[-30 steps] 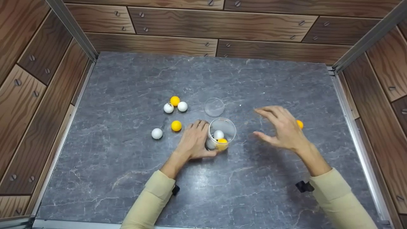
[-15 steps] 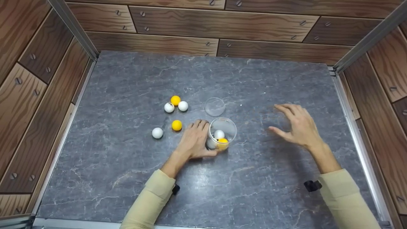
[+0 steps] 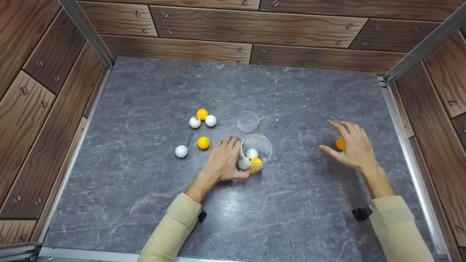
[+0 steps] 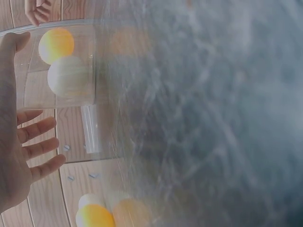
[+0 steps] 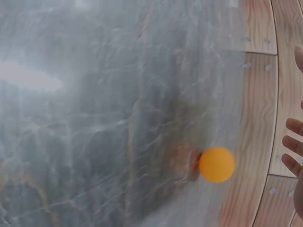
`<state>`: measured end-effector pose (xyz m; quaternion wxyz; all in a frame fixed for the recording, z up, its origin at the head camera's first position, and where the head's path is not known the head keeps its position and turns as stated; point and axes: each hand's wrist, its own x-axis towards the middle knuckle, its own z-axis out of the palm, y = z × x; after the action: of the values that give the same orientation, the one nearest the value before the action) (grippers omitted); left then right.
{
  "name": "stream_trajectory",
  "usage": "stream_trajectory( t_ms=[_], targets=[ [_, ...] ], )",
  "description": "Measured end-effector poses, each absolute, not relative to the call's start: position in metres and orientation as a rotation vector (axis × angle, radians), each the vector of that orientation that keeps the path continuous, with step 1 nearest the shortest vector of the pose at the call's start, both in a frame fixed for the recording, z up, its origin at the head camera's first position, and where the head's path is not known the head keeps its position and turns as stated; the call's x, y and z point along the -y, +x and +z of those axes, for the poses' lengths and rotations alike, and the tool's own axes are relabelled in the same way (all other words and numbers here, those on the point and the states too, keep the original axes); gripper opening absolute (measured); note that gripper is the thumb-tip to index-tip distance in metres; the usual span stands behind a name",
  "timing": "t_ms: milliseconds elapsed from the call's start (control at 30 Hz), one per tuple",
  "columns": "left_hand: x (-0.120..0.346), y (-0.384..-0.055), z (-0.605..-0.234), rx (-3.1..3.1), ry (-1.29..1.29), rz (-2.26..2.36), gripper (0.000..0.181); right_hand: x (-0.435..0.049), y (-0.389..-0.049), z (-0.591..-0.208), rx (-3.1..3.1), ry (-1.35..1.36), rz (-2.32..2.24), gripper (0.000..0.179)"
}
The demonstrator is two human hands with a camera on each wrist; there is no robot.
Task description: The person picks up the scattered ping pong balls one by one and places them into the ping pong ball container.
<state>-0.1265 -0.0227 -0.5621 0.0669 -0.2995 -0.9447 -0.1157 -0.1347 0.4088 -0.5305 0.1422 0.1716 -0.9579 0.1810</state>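
At left on the desk, five white and orange balls lie near the left hand, its thumb and fingers gripping a clear cup with more balls inside. Well right, an orange ball sits partly hidden by the right hand, its fingers loosely parted.

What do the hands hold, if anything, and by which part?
The left hand holds the clear cup by its outer wall, on the left side. The right hand holds nothing; the orange ball lies nearby.
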Motion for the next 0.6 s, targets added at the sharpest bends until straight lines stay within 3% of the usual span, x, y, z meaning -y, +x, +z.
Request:
stream_trajectory(
  t_ms=[600],
  targets=[
    [0.024,-0.127,-0.562,2.876,-0.913,-0.363,0.105,-0.44,-0.129,-0.556,2.878,0.306,0.534,0.088]
  ],
)
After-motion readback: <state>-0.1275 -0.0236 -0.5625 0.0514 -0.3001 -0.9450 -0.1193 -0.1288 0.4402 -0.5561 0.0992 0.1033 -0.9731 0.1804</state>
